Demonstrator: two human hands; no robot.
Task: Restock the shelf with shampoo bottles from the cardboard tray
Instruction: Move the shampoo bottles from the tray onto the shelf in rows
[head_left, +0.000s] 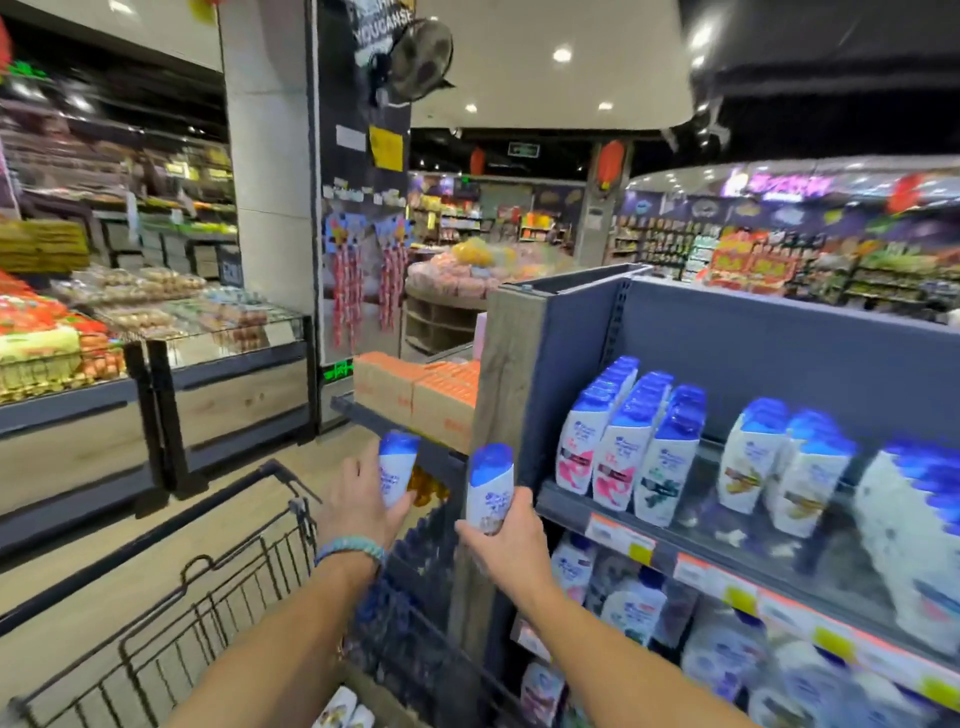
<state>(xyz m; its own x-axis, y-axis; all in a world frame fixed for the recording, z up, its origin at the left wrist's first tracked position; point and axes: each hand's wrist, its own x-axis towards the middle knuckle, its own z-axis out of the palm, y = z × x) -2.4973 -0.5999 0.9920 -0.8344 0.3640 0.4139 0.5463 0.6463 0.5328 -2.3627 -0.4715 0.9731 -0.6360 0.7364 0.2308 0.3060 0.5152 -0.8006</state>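
Note:
My left hand (358, 506) grips a white shampoo bottle with a blue cap (396, 465), held upright above the cart. A second white, blue-capped bottle (489, 486) stands upright in my right hand (506, 538), just left of the shelf's end panel. The grey shelf (675, 545) to the right carries rows of similar shampoo bottles (628, 441), with a bare stretch of shelf board in front of them. More bottles (343, 709) lie at the bottom edge of the view, below my arms; the cardboard tray itself is barely visible.
A black wire shopping cart (208, 597) sits below my left arm. The wooden end panel (498, 405) of the shelf stands right beside my right hand. Orange-topped cardboard boxes (415, 389) rest on a ledge behind. Lower shelves hold more bottles (634, 603). Produce displays fill the left side.

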